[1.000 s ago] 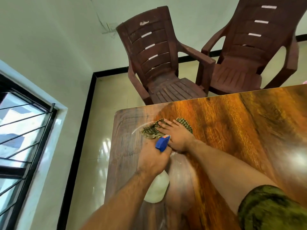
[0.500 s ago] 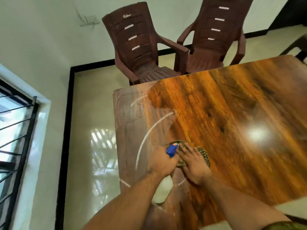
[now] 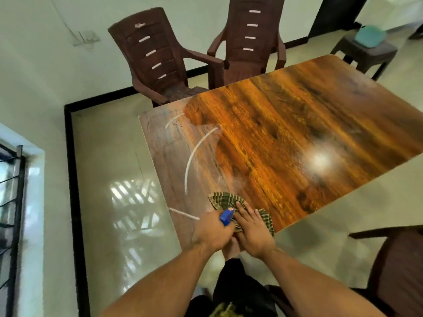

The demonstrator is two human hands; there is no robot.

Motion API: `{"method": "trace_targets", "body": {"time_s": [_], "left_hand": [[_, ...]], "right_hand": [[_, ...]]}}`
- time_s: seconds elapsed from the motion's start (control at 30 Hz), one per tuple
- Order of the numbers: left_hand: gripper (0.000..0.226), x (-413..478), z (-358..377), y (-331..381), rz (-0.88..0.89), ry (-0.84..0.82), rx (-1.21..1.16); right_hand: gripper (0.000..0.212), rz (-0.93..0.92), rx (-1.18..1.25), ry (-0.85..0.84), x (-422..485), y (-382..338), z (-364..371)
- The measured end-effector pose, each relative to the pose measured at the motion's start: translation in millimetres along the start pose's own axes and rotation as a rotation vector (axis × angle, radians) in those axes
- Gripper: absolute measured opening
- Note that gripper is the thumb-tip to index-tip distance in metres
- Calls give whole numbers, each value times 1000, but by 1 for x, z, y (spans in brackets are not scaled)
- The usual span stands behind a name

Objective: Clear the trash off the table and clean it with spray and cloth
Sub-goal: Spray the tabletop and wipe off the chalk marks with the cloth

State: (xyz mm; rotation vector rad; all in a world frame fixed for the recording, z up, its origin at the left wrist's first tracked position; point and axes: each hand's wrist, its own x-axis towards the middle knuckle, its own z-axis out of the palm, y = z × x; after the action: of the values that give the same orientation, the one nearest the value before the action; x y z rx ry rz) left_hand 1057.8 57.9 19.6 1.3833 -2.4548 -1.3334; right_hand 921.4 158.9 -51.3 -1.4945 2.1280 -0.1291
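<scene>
A glossy wooden table (image 3: pixel 286 138) fills the middle of the head view, with white curved streaks on its dull left part. At its near left corner lies a green checked cloth (image 3: pixel 225 200). My right hand (image 3: pixel 253 229) presses flat on the cloth with straight fingers. Beside it my left hand (image 3: pixel 211 232) grips a spray bottle; only its blue trigger head (image 3: pixel 226 216) shows, the body is hidden under my hand.
Two brown plastic chairs (image 3: pixel 160 65) stand at the table's far side. A dark stool with a teal object (image 3: pixel 368 36) is at the far right. Another brown chair (image 3: pixel 398 271) is at the near right. A barred window (image 3: pixel 11 202) lies left.
My right hand has dragged the cloth from the far left of the table back to the near corner. My left hand with the bottle came back alongside. The view pulled away.
</scene>
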Motion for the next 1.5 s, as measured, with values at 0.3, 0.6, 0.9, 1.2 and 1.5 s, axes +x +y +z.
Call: {"method": "trace_targets", "body": {"time_s": [0.3,0.6,0.9,1.2,1.5], "left_hand": [[24,-17,3,-15,2,-49,111],[28,-22,-1,-22,53,-91,143],[21,-26,-50,-60,81,-157,132],[24,-23,-115,-131,67,-267,107],[17,-3,-143,-139,82,-299,85]], "right_hand": [[64,488,94,158,-18,40,-15],[63,597,217,203,-9,16,-14],[66,530,287,178,7,-88,23],[72,399,135,122,-24,-165,61],[71,656,235,280,23,-204,55]]}}
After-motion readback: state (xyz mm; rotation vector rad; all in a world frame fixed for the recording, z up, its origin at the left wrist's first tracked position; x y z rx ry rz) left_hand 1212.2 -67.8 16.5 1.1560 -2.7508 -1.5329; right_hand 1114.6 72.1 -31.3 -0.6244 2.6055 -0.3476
